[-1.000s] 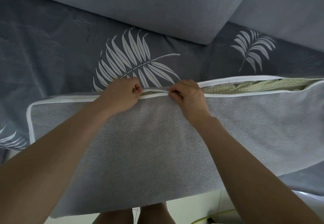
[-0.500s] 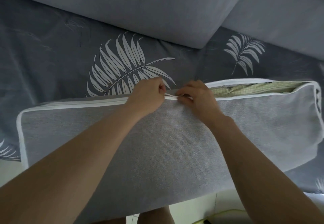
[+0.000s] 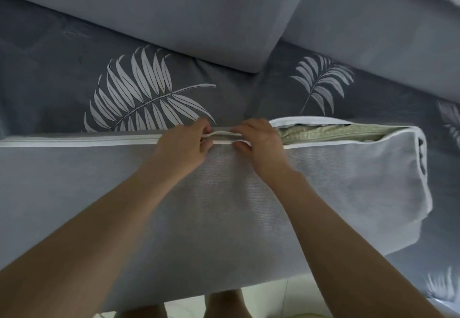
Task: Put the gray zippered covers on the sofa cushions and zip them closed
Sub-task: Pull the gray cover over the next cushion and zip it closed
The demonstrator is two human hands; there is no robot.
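Observation:
A long sofa cushion in a gray cover (image 3: 224, 213) with white piping stands on edge across the sofa seat. Its zipper seam (image 3: 82, 141) runs along the top and looks closed on the left. To the right the cover gapes, showing the green checked inner cushion (image 3: 323, 133). My left hand (image 3: 185, 144) pinches the seam at the zipper's end, the pull hidden under my fingers. My right hand (image 3: 258, 141) grips the two white edges just to the right, holding them together. A short open stretch lies between the hands.
The sofa seat (image 3: 62, 81) wears dark gray fabric printed with white palm leaves. Two plain gray back cushions (image 3: 174, 14) lean behind it. Pale floor tiles (image 3: 268, 297) and my legs (image 3: 224, 305) show below the cushion's lower edge.
Both hands have travelled right along the top seam, and more of the zipper on the left is closed. The view has shifted right, so the cushion's right end is in view.

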